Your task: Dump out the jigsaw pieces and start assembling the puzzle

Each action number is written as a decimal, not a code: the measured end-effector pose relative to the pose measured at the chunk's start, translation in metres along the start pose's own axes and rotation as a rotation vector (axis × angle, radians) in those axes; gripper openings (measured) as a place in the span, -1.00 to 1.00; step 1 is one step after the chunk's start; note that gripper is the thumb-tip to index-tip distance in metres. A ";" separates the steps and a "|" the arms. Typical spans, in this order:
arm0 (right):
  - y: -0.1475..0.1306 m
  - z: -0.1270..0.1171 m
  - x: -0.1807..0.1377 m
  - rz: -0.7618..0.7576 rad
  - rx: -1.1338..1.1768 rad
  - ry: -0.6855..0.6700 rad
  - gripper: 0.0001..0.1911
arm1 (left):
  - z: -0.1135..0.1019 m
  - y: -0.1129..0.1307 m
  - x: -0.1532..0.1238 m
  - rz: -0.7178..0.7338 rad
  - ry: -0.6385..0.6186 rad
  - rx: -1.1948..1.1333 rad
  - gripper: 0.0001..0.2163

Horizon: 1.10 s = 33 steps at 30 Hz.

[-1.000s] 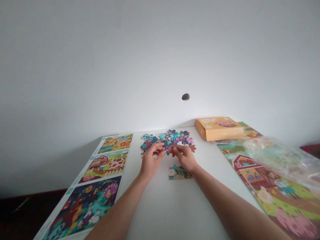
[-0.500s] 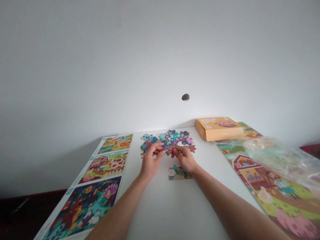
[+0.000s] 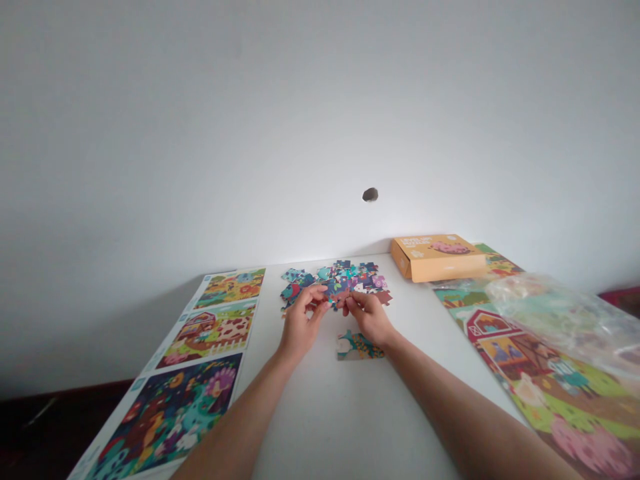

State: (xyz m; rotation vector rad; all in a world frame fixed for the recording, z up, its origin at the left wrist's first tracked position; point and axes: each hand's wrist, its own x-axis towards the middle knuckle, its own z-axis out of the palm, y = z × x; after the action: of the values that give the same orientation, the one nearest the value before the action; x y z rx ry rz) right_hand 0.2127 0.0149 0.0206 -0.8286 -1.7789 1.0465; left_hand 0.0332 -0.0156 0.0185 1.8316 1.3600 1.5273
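Observation:
My left hand (image 3: 303,321) and my right hand (image 3: 370,319) face each other over the white table, fingertips pinched. A small jigsaw puzzle piece (image 3: 340,301) is held between them, its outline partly covered by my fingers. Just behind lies a heap of loose jigsaw pieces (image 3: 344,269) in dark blue, teal, purple and brown. Below my right hand, and partly hidden by its wrist, a joined section of puzzle (image 3: 358,348) in teal, yellow and grey lies flat with a straight near edge.
On the left, a picture sheet (image 3: 239,363) shows several puzzle scenes. An orange puzzle box (image 3: 445,267) stands at the back right against the wall (image 3: 300,133), which has a hole (image 3: 370,195). A farm-picture sheet (image 3: 537,400) lies right, partly under a clear plastic bag (image 3: 555,317).

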 end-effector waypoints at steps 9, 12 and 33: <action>-0.004 0.001 -0.001 0.009 -0.024 0.020 -0.61 | 0.001 -0.004 -0.001 -0.006 0.012 -0.014 -0.68; -0.003 0.001 -0.001 0.014 -0.019 0.000 -0.60 | 0.002 -0.005 -0.001 -0.016 0.030 0.002 -0.71; -0.003 -0.012 0.002 0.074 -0.383 0.285 -0.71 | -0.008 -0.007 0.004 0.016 0.155 0.264 -0.78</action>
State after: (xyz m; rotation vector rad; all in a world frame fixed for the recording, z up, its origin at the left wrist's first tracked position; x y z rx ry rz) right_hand 0.2225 0.0193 0.0269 -1.2199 -1.7325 0.5994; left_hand 0.0222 -0.0113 0.0175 1.9115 1.6938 1.5899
